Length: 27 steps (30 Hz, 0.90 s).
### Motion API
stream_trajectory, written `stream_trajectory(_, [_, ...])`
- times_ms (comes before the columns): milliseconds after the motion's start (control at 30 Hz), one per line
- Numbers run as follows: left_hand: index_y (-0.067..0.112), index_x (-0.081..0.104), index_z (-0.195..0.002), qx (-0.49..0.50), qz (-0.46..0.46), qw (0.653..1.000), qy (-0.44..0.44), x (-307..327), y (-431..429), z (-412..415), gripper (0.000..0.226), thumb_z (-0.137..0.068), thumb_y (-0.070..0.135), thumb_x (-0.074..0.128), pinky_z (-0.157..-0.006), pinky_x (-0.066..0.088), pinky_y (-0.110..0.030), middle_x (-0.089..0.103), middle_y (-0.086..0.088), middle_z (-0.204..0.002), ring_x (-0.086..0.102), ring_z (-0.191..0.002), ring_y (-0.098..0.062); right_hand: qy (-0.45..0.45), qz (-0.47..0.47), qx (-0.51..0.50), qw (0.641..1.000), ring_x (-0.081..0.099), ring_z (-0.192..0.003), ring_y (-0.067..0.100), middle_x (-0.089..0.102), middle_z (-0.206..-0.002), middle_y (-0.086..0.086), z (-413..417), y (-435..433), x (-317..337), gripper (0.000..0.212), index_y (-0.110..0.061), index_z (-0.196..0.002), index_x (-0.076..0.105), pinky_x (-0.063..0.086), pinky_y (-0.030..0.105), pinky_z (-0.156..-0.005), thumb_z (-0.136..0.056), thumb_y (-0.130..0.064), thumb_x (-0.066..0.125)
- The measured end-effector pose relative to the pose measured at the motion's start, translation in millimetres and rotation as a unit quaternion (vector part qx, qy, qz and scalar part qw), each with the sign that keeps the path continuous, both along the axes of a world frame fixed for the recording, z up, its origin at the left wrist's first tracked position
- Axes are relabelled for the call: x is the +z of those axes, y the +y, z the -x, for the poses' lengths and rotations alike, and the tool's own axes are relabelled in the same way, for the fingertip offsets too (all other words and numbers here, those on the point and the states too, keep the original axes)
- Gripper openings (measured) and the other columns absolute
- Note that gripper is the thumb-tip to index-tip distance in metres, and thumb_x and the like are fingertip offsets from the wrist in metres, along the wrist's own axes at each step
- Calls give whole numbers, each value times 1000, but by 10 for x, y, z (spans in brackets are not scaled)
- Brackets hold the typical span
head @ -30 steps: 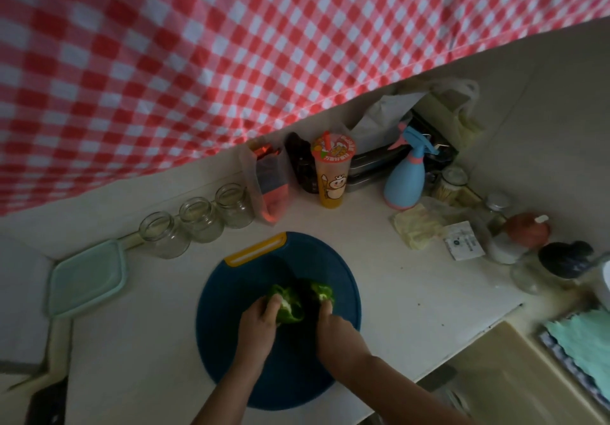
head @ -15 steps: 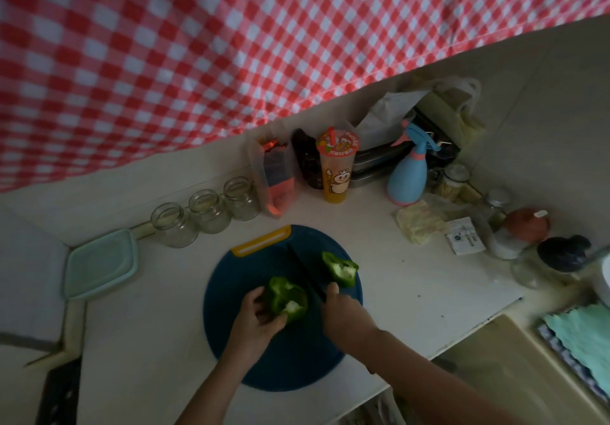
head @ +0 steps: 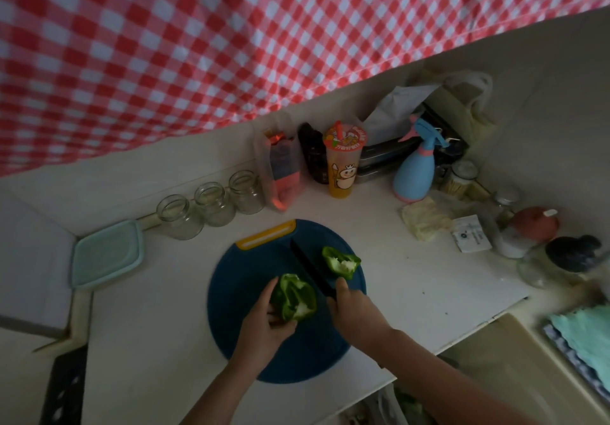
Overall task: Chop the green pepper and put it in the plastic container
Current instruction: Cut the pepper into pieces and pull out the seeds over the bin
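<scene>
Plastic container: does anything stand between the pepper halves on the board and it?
No object lies on the counter between the cutting board and the plastic container; the glass jars stand behind that path. But its teal lid appears to be on.

The left hand (head: 265,320) holds one green pepper half (head: 297,299) over the blue cutting board (head: 237,276); the right hand (head: 355,312) grips a black knife (head: 307,266), blade lying between it and the second pepper half (head: 341,261).
</scene>
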State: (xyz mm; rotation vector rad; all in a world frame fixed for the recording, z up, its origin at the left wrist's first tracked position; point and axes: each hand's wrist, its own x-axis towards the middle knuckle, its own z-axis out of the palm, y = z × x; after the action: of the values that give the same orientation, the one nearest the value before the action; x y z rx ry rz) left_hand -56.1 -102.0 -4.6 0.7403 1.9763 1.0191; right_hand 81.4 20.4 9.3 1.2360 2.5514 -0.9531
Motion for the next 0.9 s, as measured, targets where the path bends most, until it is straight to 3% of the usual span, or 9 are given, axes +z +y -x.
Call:
stream_trajectory(233, [31, 30, -143, 55, 0, 998, -24, -18, 113, -13, 87, -74, 7, 77, -67, 51, -13, 62, 9, -104, 63, -90, -3, 74, 2, -6, 997, 60, -80, 30, 64, -87, 10, -70, 4, 173, 28, -11, -115, 38, 36, 32, -61, -102, -35, 32])
stream_trajectory(300, [30, 29, -144, 58, 2, 998, -17, -6, 111, -32, 88, -74, 8, 77, -67, 50, -13, 61, 9, -103, 63, -88, -3, 112, 5, -11, 994, 55, -67, 28, 52, -67, -1, -118, -58, 191, 26, -13, -108, 38, 34, 34, -58, -102, -36, 31])
stream_trajectory(367, [29, 29, -145, 55, 6, 998, -2, 22, 101, -51, 88, -74, 9, 77, -65, 48, -9, 60, 13, -97, 62, -84, 0, 137, 12, -3, 990, 45, -55, 21, 41, -59, -8, -152, -147, 160, 20, -17, -100, 34, 34, 36, -56, -102, -37, 30])
stream_trajectory(467, [26, 27, -146, 40, 13, 999, 28, 74, 89, -67, 87, -75, 11, 76, -64, 44, -2, 58, 20, -87, 59, -79, 5, 142, 31, 12, 989, 36, -48, 9, 40, -59, -9, -174, -269, 65, 16, -21, -97, 29, 32, 33, -54, -102, -36, 30])
stream_trajectory(633, [24, 28, -146, 23, 16, 998, 56, 119, 99, -71, 85, -76, 13, 76, -64, 43, 0, 58, 20, -79, 60, -76, 6, 108, 29, 11, 994, 40, -50, 14, 43, -61, -7, -185, -384, -44, 16, -22, -97, 27, 29, 28, -47, -102, -37, 27])
stream_trajectory(767, [21, 25, -147, 11, 22, 997, 67, 107, 110, -69, 86, -77, 11, 75, -65, 44, -2, 60, 18, -76, 60, -74, 5, 73, 13, 12, 997, 58, -67, 27, 61, -79, 6, -138, -419, -64, 23, -17, -107, 33, 43, 35, -58, -102, -38, 25])
stream_trajectory(900, [19, 25, -147, -8, 28, 996, 86, 78, 125, -48, 85, -78, 13, 74, -65, 45, -4, 61, 15, -77, 60, -75, 5, 54, 11, 21, 998, 58, -67, 22, 57, -79, 0, -76, -436, -70, 27, -16, -112, 35, 52, 36, -65, -102, -39, 23])
